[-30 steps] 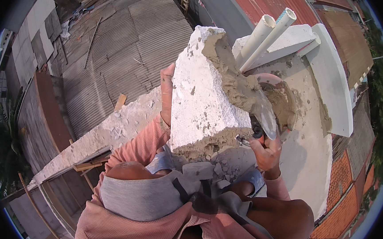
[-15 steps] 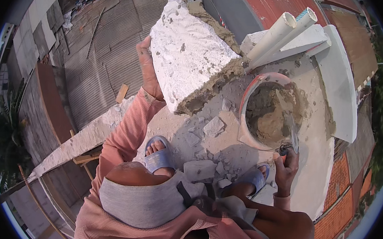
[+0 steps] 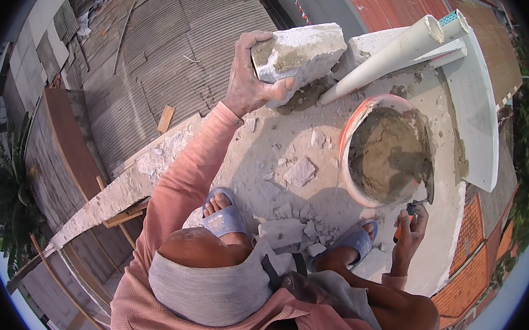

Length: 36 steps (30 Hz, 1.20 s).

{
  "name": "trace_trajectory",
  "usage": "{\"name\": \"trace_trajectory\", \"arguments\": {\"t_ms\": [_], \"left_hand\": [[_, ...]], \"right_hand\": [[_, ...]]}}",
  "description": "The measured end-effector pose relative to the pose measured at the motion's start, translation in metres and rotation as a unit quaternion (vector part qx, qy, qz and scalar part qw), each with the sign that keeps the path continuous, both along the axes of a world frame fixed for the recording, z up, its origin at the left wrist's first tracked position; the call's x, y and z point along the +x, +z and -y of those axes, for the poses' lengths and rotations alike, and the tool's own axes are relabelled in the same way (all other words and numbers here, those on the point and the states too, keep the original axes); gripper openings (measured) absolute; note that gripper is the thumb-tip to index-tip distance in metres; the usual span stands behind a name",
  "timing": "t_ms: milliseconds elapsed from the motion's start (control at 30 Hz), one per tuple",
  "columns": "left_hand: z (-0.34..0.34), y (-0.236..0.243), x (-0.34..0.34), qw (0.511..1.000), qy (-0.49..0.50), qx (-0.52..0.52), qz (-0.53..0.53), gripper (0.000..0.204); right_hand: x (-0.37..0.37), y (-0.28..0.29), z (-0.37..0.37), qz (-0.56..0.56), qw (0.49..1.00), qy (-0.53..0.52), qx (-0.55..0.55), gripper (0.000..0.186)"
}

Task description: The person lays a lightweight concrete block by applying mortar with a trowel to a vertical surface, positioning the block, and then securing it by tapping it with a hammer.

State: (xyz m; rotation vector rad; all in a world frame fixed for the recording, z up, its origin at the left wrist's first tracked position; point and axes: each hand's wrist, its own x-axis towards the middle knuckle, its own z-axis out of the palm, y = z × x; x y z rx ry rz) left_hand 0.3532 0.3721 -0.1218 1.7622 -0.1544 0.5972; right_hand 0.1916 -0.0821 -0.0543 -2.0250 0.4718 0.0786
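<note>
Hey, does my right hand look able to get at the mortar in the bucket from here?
Likely yes: your right hand, holding the trowel, is just beside the bucket, and nothing seems to cover the mortar from above.

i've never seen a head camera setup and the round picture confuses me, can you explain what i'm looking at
There is no robot: these are a person's two bare hands. The view comes from the left of two wide fisheye cameras worn on the head, looking down, so edges bend and the rim looks round. The left hand grips a rough white block. The right hand holds a trowel beside a bucket containing brownish mortar. Broken chunks lie on the pale slab around the person's blue sandals; white pipes stand beyond.
</note>
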Motion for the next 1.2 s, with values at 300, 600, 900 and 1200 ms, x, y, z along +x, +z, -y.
{"name": "trace_trajectory", "arguments": {"t_ms": [300, 600, 900, 1200], "left_hand": [[0.026, -0.026, 0.005, 0.986, 0.022, 0.127, 0.103, 0.092], [0.037, -0.027, -0.003, 0.986, 0.015, 0.138, 0.092, 0.096], [0.043, -0.047, 0.002, 0.991, -0.002, 0.118, 0.068, 0.1], [-0.004, -0.042, -0.015, 0.974, -0.164, 0.122, -0.098, 0.132]], "right_hand": [[0.003, -0.003, -0.001, -0.018, 0.999, -0.045, 0.018, 0.044], [0.009, 0.011, -0.01, -0.006, 1.0, -0.028, -0.012, 0.041], [0.029, 0.083, 0.028, -0.136, 0.988, 0.069, -0.024, 0.027], [0.116, 0.11, -0.012, -0.228, 0.854, 0.358, -0.3, 0.036]]}}
